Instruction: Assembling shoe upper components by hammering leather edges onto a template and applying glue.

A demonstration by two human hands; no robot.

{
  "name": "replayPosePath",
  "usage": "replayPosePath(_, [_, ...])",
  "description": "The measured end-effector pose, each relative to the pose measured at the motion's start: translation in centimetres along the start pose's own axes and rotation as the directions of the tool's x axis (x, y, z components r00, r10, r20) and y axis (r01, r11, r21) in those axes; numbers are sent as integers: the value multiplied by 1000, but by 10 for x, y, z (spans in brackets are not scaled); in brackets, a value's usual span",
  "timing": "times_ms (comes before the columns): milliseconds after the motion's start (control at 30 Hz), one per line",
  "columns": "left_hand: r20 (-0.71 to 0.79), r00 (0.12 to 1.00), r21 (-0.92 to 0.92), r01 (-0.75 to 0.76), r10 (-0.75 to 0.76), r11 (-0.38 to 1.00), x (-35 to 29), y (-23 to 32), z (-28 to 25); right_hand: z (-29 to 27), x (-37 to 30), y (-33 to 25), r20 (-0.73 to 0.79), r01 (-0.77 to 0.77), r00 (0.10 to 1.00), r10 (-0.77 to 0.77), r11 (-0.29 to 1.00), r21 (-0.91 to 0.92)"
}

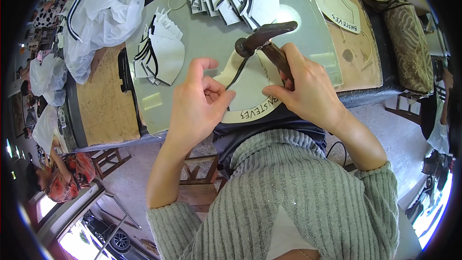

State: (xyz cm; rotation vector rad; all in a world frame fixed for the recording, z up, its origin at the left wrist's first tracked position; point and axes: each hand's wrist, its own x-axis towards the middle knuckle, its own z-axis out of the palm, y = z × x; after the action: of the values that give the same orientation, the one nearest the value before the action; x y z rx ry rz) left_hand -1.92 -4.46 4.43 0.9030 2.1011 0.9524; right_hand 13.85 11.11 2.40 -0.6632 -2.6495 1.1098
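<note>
Your ribbed grey-green knit sweater (288, 183) is nearest, below the table edge. Your right hand (310, 84) is closed around the handle of a hammer (264, 37), which is held above the worktop. The handle slants up and to the left from your fist; the long axis of the dark, smooth head lies crosswise, its rounded face to the lower left and its tapered end to the upper right. Your left hand (198, 101) is partly curled, index finger raised, thumb near a narrow black strip (239, 73); you cannot tell whether it grips it. The strip runs up and to the right along a flat white piece (252, 82), within a curved cream template (235, 116). Beyond, on the smooth grey-green board (202, 38), two fanned stacks of white, black-edged pieces (166, 55) lie apart; a crinkled translucent bag (103, 19) sits at far left.
</note>
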Motion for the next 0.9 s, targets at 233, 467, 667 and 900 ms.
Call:
replayPosePath(233, [28, 999, 98, -47, 44, 994, 0, 3, 1, 0, 0, -1, 5, -5, 1000, 5, 1000, -11])
replayPosePath(467, [2, 997, 110, -74, 75, 991, -2, 1, 2, 1, -1, -1, -5, 35, 999, -35, 999, -13])
replayPosePath(667, [2, 980, 279, -192, 199, 941, -9, -2, 11, 1, -1, -1, -6, 28, 1000, -28, 1000, 0])
replayPosePath(900, [159, 670, 548, -671, 725, 500, -31, -27, 40, 1, 1, 0, -7, 37, 999, -37, 999, -3])
